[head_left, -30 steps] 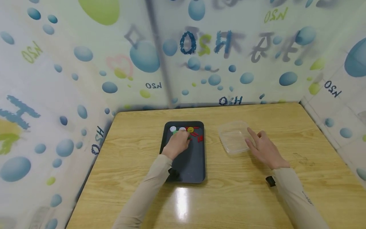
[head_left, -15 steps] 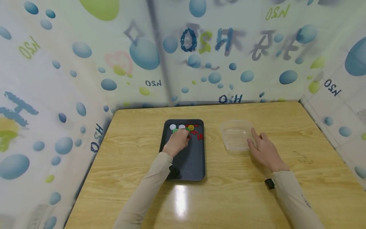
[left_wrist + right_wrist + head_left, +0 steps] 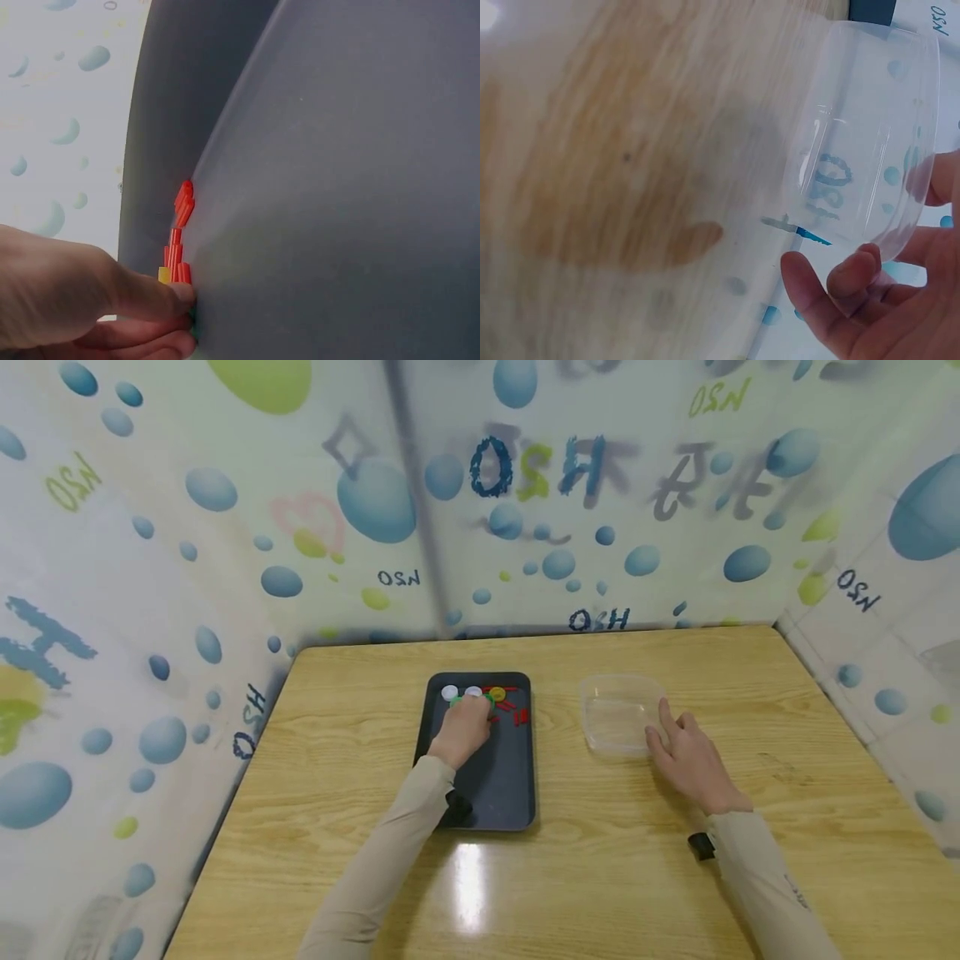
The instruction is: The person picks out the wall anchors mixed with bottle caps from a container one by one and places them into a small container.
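Note:
My left hand (image 3: 461, 727) reaches into the dark grey tray (image 3: 498, 789) near its far end. In the left wrist view its thumb and index finger pinch a small green piece, mostly hidden. Green rings (image 3: 489, 700), white round caps (image 3: 449, 693) and a yellow round cap (image 3: 497, 693) lie around the fingers. Several small red sticks (image 3: 180, 255) lie along the tray side. My right hand (image 3: 692, 762) touches the right side of a clear plastic container (image 3: 621, 714), index finger and thumb extended at its corner. Nothing shows inside the container.
The wooden table (image 3: 360, 760) carries the tray and, to its right, the container, with a gap between them. A patterned curtain wall (image 3: 480, 510) stands behind the table's far edge. A black wrist strap (image 3: 701, 846) is on the right arm.
The clear container has turned slightly and shifted to the right relative to the tray, with the right hand still at its side. The left hand stays almost in place.

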### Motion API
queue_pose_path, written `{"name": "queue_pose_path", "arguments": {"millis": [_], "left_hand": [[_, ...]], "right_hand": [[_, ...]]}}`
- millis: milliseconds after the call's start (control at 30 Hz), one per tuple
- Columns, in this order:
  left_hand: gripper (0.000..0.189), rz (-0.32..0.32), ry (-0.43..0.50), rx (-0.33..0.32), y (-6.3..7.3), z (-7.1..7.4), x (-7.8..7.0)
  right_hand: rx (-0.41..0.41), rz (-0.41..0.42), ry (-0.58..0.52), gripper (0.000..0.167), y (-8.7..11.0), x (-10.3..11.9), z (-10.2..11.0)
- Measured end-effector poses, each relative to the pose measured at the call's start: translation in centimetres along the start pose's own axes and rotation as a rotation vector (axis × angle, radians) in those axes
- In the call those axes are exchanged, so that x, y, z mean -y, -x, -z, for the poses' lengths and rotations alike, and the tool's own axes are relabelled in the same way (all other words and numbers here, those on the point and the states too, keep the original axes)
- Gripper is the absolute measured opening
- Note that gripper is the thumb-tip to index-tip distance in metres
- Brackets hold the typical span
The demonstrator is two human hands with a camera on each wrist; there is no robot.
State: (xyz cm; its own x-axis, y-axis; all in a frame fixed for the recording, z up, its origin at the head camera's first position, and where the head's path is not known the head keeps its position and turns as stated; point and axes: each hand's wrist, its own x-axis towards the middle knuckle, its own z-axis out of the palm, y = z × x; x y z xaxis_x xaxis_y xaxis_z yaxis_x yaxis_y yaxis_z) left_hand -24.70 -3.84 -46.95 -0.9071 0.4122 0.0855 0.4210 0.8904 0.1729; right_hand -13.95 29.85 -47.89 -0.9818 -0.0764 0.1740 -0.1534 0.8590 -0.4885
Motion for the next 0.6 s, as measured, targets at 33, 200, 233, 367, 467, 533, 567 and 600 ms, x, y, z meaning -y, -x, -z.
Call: {"name": "queue_pose_path", "arguments": {"millis": [33, 200, 233, 367, 467, 533, 567, 600], "left_hand": [[0.009, 0.005, 0.006, 0.005, 0.0, 0.0, 0.0], [0.007, 0.063, 0.077, 0.009, -0.2, -0.2, 0.3], [0.007, 0.072, 0.087, 0.001, -0.2, -0.3, 0.4], [0.007, 0.089, 0.101, -0.033, -0.2, -0.5, 0.5], [0.007, 0.096, 0.117, -0.035, -0.1, -0.7, 0.5], [0.009, 0.090, 0.132, -0.036, 0.0, -0.8, 0.7], [0.011, 0.083, 0.136, -0.037, 0.0, -1.0, 0.7], [0.014, 0.075, 0.145, -0.037, 0.1, -1.1, 0.8]], "right_hand": [[0.002, -0.002, 0.000, 0.064, 0.0, 0.0, 0.0], [-0.008, 0.008, -0.009, 0.063, 0.1, 0.0, -0.2], [-0.011, 0.013, -0.010, 0.063, 0.1, 0.0, -0.3], [-0.015, 0.015, -0.016, 0.063, 0.1, 0.1, -0.4], [-0.011, 0.008, -0.015, 0.063, 0.2, 0.2, -0.3], [-0.004, 0.002, -0.013, 0.063, 0.2, 0.2, -0.3], [0.000, -0.002, -0.015, 0.063, 0.2, 0.2, -0.4], [0.005, -0.006, -0.017, 0.063, 0.2, 0.2, -0.4]]}}
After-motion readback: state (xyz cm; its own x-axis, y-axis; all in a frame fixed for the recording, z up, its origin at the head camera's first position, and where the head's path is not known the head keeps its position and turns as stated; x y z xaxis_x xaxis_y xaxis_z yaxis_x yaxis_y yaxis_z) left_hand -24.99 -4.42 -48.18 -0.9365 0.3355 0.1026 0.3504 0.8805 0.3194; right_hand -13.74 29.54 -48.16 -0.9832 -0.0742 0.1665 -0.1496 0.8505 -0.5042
